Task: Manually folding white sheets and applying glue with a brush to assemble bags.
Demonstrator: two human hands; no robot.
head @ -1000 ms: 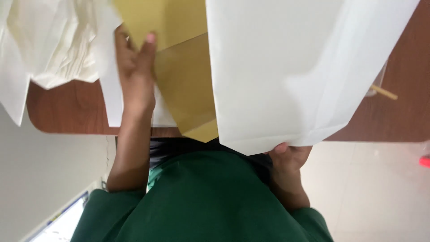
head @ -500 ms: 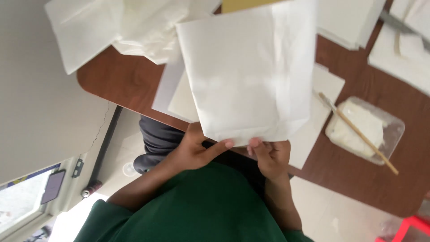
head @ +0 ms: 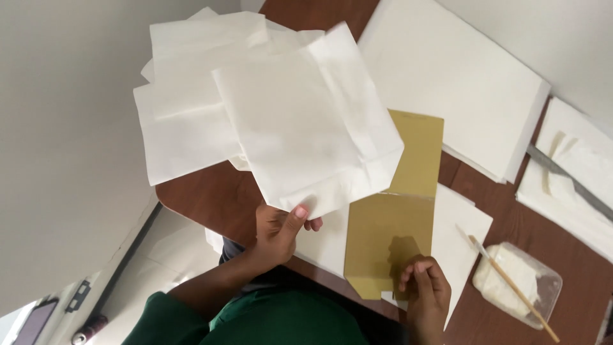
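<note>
My left hand pinches the bottom edge of a white folded paper bag, thumb on top, and holds it raised over the brown table. A gold card sheet lies flat on white paper in front of me, with a second gold panel joined behind it. The fingertips of my right hand press on the gold sheet's near edge, next to a small white scrap. My green sleeves show at the bottom.
A thick stack of white sheets lies at the back. Loose white bags pile up on the left. A clear plastic tub of white paste with a wooden stick sits on the right, near a metal ruler.
Both hands held the white bag half a second ago. Now only my left hand holds it, shifted left, and my right hand has dropped onto the gold sheet.
</note>
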